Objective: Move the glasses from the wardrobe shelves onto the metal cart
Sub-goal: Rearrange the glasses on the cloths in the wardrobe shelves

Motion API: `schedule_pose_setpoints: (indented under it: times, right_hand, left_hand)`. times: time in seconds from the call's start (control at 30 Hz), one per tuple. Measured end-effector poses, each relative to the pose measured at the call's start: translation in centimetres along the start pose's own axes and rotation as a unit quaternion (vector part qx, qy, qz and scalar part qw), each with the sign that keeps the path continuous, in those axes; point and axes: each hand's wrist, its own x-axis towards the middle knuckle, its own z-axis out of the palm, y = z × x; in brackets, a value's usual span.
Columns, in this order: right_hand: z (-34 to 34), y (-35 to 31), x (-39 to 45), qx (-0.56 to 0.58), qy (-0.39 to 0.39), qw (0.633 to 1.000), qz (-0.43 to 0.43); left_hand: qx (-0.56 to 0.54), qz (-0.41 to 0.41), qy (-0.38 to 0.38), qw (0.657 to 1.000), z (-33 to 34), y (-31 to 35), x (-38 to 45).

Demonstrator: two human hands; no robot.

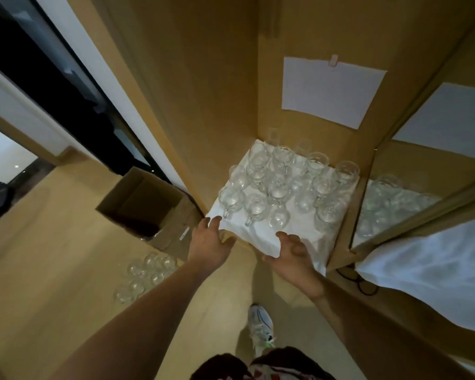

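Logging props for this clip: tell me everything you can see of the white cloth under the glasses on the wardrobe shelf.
The white cloth looks like thin, smooth fabric spread flat over the shelf, its front edge draping down past the lip. Clear glasses stand on it in rough rows, some with handles. The left hand touches its front left corner with straight fingers; the right hand rests on the hanging front edge, fingers loosely bent. Whether it is one layer or folded cannot be told.

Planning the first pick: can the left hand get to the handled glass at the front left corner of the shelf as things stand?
Probably yes. The left hand is open at the edge of the white cloth, just in front of the handled glass, and nothing lies between them. The right hand is off to the side.
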Motion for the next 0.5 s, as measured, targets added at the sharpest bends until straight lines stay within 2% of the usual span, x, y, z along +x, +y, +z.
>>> schedule_pose_setpoints:
  times: [0.5]
  right_hand:
    - [0.9,2.1,8.1,0.046,0.000,0.994,0.101]
  left_hand:
    - [-0.045,-0.031,-0.092,0.994,4.9,0.5,9.0]
